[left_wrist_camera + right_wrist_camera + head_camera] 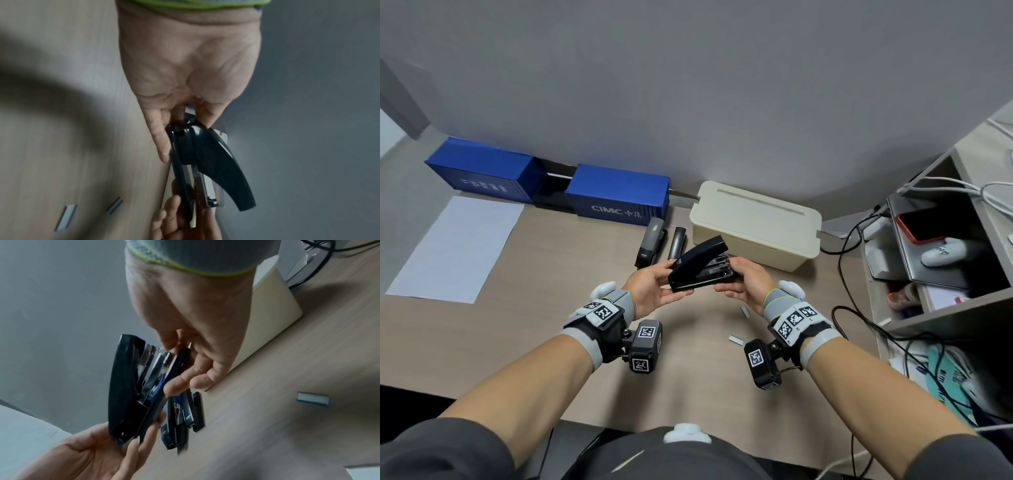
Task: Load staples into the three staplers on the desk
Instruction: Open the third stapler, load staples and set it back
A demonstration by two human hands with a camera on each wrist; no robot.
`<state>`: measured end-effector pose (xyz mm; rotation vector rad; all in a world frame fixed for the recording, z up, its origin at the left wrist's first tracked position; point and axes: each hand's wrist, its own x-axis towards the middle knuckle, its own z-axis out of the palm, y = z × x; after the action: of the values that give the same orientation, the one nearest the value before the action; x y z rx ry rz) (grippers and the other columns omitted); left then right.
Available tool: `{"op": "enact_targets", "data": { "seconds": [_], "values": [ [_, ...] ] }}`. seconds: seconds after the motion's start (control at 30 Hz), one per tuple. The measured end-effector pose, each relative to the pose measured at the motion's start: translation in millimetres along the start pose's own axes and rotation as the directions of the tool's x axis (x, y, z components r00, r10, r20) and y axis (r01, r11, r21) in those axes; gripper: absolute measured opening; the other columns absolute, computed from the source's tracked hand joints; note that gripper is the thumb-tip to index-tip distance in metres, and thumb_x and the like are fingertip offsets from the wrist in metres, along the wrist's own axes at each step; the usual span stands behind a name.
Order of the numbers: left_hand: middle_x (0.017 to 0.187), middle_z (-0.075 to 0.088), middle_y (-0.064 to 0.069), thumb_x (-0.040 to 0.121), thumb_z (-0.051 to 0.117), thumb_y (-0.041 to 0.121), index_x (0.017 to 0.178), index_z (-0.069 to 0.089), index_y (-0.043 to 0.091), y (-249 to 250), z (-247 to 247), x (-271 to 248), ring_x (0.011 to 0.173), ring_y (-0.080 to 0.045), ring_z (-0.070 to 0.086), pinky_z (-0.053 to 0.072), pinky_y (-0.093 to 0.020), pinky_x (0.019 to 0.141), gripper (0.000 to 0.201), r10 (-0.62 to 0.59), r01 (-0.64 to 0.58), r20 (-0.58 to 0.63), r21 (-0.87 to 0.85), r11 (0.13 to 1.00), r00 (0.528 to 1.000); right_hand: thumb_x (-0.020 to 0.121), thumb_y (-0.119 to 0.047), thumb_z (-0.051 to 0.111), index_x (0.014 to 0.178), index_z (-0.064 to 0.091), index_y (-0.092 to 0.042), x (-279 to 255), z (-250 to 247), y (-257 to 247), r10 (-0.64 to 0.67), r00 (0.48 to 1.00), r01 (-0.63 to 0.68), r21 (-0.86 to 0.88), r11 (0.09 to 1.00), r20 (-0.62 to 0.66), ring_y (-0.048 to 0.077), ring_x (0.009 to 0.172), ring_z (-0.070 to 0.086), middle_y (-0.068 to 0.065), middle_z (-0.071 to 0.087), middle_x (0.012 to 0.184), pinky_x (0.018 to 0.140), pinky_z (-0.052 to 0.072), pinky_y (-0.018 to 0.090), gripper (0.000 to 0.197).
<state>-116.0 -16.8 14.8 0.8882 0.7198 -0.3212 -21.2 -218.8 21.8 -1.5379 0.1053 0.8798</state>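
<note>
Two bare hands hold one glossy black plastic stapler (700,269) above the middle of the light wood-grain tabletop (558,308), clear of its surface. Along the far edge stand two blue container-shaped boxes: the left one (479,173) toward the far left corner, the right one (618,195) near the middle. A cream rectangular plastic box with a slotted lid (755,222) sits just right of them. A white paper sheet (457,248) lies flat near the left edge. The held stapler's top arm is hinged upward, exposing the metal magazine. The left hand (650,289) grips the hinge end, fingers curled beneath the base. The right hand (748,281) pinches the front end of the base between thumb and fingers. Two further black staplers (650,245) (676,244) lie side by side, just in front of the right blue box. Two short silver staple strips (745,311) (736,340) lie apart on the tabletop, near the right wrist.
</note>
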Motion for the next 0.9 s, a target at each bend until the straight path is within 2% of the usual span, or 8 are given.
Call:
{"op": "enact_targets", "data": {
  "seconds": [0.2, 0.43, 0.57, 0.63, 0.73, 0.77, 0.83, 0.9],
  "values": [
    [0.121, 0.07, -0.018, 0.091, 0.049, 0.0, 0.133, 0.058, 0.015, 4, -1, -1, 0.103, -0.047, 0.069, 0.057, -0.037, 0.091, 0.045, -0.011, 0.01, -0.005, -0.003, 1.0, 1.0, 0.1, -0.028, 0.045, 0.109, 0.057, -0.021, -6, -2, -2, -0.027, 0.996, 0.029, -0.03, 0.999, 0.079, 0.018, 0.077, 0.073, 0.0, 0.071, 0.098, 0.065, 0.045, 0.025, 0.016],
    [0.118, 0.07, -0.02, 0.09, 0.048, -0.004, 0.125, 0.061, 0.012, 6, 5, -3, 0.097, -0.047, 0.07, 0.062, -0.037, 0.081, 0.041, 0.03, -0.03, -0.028, -0.002, 1.0, 0.999, 0.097, -0.019, 0.051, 0.102, 0.056, -0.025, -7, -4, 2, -0.073, 0.996, 0.078, -0.101, 0.992, 0.056, 0.021, 0.085, 0.071, 0.002, 0.069, 0.1, 0.064, 0.046, 0.023, 0.009],
    [0.118, 0.07, -0.01, 0.09, 0.047, 0.009, 0.125, 0.062, 0.017, 5, 5, -3, 0.098, -0.04, 0.072, 0.057, -0.044, 0.085, 0.039, 0.045, -0.04, -0.044, 0.105, 0.994, 0.998, 0.099, -0.018, 0.048, 0.104, 0.057, -0.02, -4, -1, 4, -0.068, 0.996, 0.07, -0.037, 0.997, 0.056, 0.02, 0.084, 0.072, 0.005, 0.069, 0.101, 0.071, 0.052, 0.024, 0.01],
    [0.105, 0.069, -0.002, 0.092, 0.05, 0.021, 0.113, 0.066, 0.018, 8, 7, -3, 0.096, -0.03, 0.07, 0.052, -0.046, 0.089, 0.027, 0.035, -0.026, -0.041, 0.198, 0.98, 0.999, 0.1, -0.017, 0.047, 0.101, 0.057, -0.02, -2, -1, 5, -0.065, 0.996, 0.065, -0.007, 0.998, 0.053, 0.018, 0.08, 0.073, 0.006, 0.069, 0.099, 0.07, 0.054, 0.022, 0.011],
    [0.092, 0.061, 0.001, 0.086, 0.061, 0.028, 0.089, 0.062, 0.022, 12, 12, -2, 0.091, -0.02, 0.057, 0.041, -0.038, 0.084, 0.007, 0.09, -0.066, -0.044, 0.384, 0.921, 0.995, 0.099, -0.017, 0.048, 0.099, 0.057, -0.02, -1, -2, 7, -0.062, 0.996, 0.062, -0.004, 0.998, 0.059, 0.017, 0.075, 0.073, 0.006, 0.069, 0.096, 0.068, 0.054, 0.021, 0.009],
    [0.091, 0.063, 0.001, 0.08, 0.068, 0.029, 0.088, 0.063, 0.022, 12, 14, 0, 0.091, -0.019, 0.057, 0.04, -0.036, 0.082, 0.012, 0.137, -0.108, -0.03, 0.459, 0.882, 0.99, 0.1, -0.017, 0.048, 0.098, 0.057, -0.02, 0, -2, 8, -0.058, 0.996, 0.058, -0.003, 0.998, 0.062, 0.017, 0.075, 0.073, 0.006, 0.069, 0.096, 0.068, 0.054, 0.022, 0.01],
    [0.092, 0.069, 0.001, 0.071, 0.08, 0.03, 0.096, 0.067, 0.02, 10, 17, 5, 0.09, -0.019, 0.063, 0.046, -0.031, 0.078, 0.03, 0.218, -0.198, 0.035, 0.58, 0.79, 0.975, 0.099, -0.018, 0.048, 0.097, 0.057, -0.02, 0, -2, 9, -0.047, 0.996, 0.047, 0.002, 0.999, 0.07, 0.017, 0.074, 0.074, 0.006, 0.07, 0.094, 0.067, 0.055, 0.021, 0.009],
    [0.096, 0.074, 0.0, 0.068, 0.083, 0.032, 0.106, 0.07, 0.022, 7, 24, 9, 0.09, -0.021, 0.07, 0.055, -0.035, 0.081, 0.041, 0.29, -0.265, 0.073, 0.657, 0.706, 0.954, 0.099, -0.018, 0.05, 0.1, 0.056, -0.019, 1, -2, 12, -0.035, 0.996, 0.035, -0.003, 0.999, 0.084, 0.018, 0.073, 0.074, 0.004, 0.071, 0.09, 0.065, 0.055, 0.021, 0.006]
  ]
}}
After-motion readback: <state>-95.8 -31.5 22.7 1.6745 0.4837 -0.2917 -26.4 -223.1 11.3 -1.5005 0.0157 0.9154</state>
